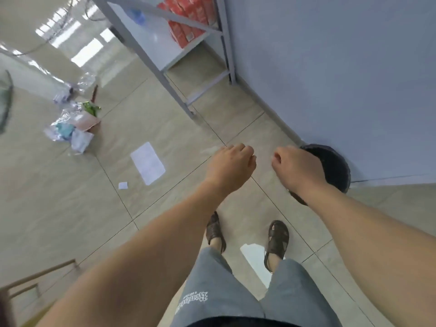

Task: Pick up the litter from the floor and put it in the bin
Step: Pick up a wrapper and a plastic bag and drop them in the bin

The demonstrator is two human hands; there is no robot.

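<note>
While the litter heap (73, 125), a white sheet (148, 163) and a small scrap (123, 185) lie well left of the bin (335, 168), both the left hand (230, 165) and right hand (298, 169) hang curled and empty, the right over the bin's rim, likely having nothing to drop.

Stockroom/storage rm — metal rack (165, 31) w/ stacked red boxes (188, 17), tiled floor (59, 208), bare wall (330, 67).
</note>
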